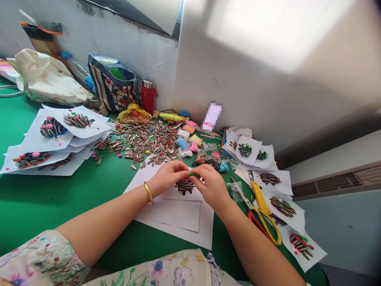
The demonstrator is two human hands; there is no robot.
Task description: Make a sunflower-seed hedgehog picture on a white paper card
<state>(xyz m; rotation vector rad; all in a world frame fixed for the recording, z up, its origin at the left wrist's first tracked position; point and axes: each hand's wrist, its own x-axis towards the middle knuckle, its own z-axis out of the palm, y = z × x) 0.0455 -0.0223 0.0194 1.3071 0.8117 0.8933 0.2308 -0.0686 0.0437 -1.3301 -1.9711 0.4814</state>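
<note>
My left hand (171, 174) and my right hand (210, 184) meet fingertip to fingertip over the white paper (181, 214). Pinched between them is a small piece of green modelling clay (195, 174). Just below the fingers, partly hidden by them, a hedgehog-like figure made of sunflower seeds (185, 186) sits on a smaller sheet. Small packets of coloured clay, such as a blue one (182, 143) and a yellow one (195, 140), lie beyond my hands. A wide heap of sunflower seeds (149, 139) spreads behind and left of them.
Finished seed pictures (85, 119) are stacked at left; more pictures (282, 206) line the right edge. Yellow-handled scissors (264, 218) lie by my right forearm. Along the wall stand a red flask (148, 97), a striped bag (113, 85) and a blurred phone-like object (212, 117).
</note>
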